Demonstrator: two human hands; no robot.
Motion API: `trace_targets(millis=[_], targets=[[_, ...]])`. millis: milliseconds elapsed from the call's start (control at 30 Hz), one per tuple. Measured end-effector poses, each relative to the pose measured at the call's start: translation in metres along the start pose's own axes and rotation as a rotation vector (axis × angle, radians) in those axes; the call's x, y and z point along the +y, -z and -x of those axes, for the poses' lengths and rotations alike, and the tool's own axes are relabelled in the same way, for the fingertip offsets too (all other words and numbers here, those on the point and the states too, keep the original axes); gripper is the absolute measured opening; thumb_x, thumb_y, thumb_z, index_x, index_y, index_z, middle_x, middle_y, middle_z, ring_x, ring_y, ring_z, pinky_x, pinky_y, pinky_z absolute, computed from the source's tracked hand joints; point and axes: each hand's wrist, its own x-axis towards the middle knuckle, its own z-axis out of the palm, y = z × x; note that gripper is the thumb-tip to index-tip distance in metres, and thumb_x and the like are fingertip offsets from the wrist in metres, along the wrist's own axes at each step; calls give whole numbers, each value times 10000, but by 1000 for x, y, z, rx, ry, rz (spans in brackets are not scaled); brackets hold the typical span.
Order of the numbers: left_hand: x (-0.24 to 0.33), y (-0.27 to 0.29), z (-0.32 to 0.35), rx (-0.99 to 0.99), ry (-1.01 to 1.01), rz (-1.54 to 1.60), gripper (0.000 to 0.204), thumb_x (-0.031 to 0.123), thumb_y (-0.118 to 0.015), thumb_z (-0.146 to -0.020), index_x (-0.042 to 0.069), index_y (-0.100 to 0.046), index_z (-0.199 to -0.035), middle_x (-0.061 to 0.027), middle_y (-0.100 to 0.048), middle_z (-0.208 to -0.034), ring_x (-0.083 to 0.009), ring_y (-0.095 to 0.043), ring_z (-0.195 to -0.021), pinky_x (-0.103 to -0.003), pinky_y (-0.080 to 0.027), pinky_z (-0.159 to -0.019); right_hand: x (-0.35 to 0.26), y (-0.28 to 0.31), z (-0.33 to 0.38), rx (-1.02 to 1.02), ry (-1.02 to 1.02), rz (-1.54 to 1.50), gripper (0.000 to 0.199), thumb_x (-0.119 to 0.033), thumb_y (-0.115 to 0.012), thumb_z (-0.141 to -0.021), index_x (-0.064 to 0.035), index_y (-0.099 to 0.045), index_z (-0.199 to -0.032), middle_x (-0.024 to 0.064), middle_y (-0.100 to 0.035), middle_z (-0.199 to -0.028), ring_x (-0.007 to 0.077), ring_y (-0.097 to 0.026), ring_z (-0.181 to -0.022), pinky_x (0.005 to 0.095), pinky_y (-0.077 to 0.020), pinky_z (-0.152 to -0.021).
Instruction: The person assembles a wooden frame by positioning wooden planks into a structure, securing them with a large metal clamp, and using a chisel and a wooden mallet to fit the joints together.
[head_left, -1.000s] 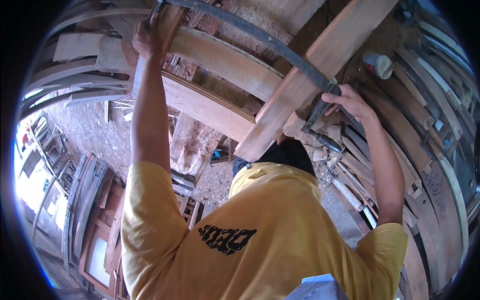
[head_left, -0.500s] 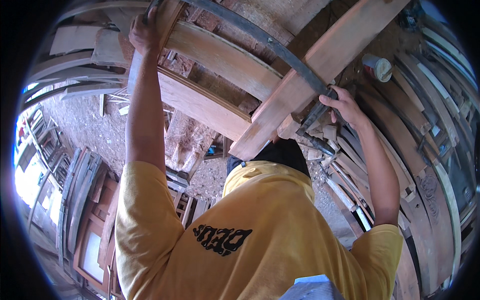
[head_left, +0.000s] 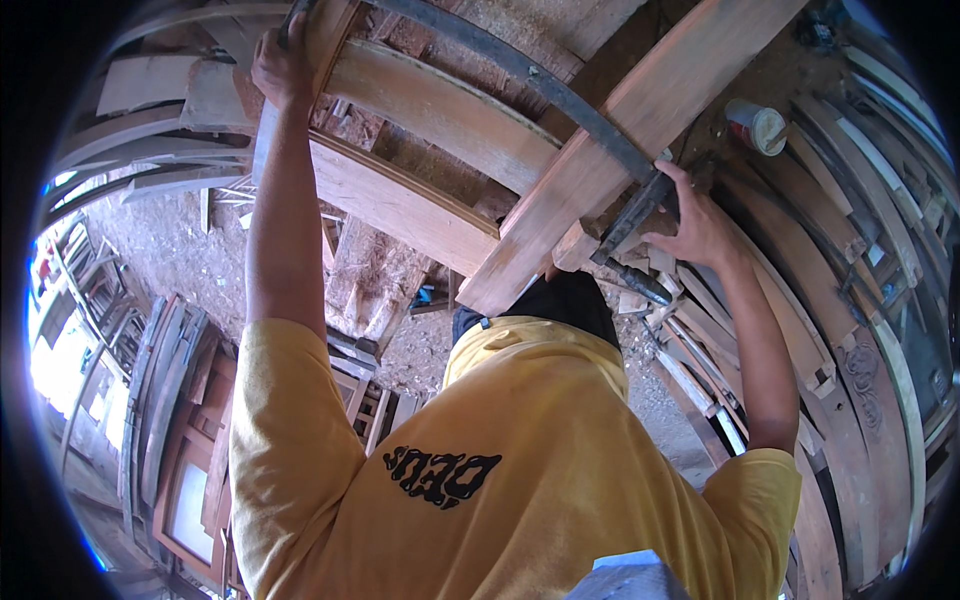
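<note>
Head view: both hands kept their holds on the clamped wooden frame (head_left: pixel 400 200).

Nearest us, the yellow shirt (head_left: pixel 500 450) blocked everything below the frame. At the frame's right edge our right hand (head_left: pixel 700 225) was closed around the dark clamp head (head_left: pixel 630 215), sitting a little lower than a second earlier. At the frame's far left corner our left hand (head_left: pixel 285 60) stayed curled over the wood, beside the end of the long metal bar (head_left: pixel 520 75) that crossed the frame. Nothing had shifted in the frame, so we judged the clamp was still being set. The left fingertips were cut off by the rim, and the clamp's screw was hidden under the palm. Beyond the frame's right edge stood a small white can (head_left: pixel 757 125).
</note>
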Motion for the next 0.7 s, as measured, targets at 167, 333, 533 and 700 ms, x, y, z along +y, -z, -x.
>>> trace_targets(millis=[167,333,533,700], targets=[[-1,-5,-2,-19,-33,18,557,616,-662,-891,62,-722,-895,-189,-721,-928,-419,-679,-894,-513,-515,-801,23,-15,-2,-3,-76,179,761,-71,-746,-753,-204,-448,-1440,225,-672,-1204,449,-645,-1097,501,-555,-933],[-7,-8,-4,0,28,51,580,646,-660,-873,70,-725,-887,-189,-720,-912,-420,-680,-890,-512,-514,-799,26,-23,-3,136,47,147,754,-55,-728,-745,-206,-466,-1436,194,-695,-1121,425,-670,-1017,513,-559,-885],[-1,-2,2,-31,43,11,543,634,-648,-884,102,-743,-943,-161,-727,-946,-404,-679,-912,-504,-512,-818,-28,-7,15,466,30,468,779,-220,-800,-759,-193,-466,-1462,187,-692,-1087,392,-690,-984,470,-571,-788],[3,7,-5,-69,-62,-97,512,624,-618,-908,159,-727,-1092,-130,-726,-1077,-375,-647,-1041,-505,-477,-909,23,-2,60,278,-280,426,684,-480,-781,-819,-132,-585,-1375,210,-712,-990,381,-702,-895,468,-553,-775]])
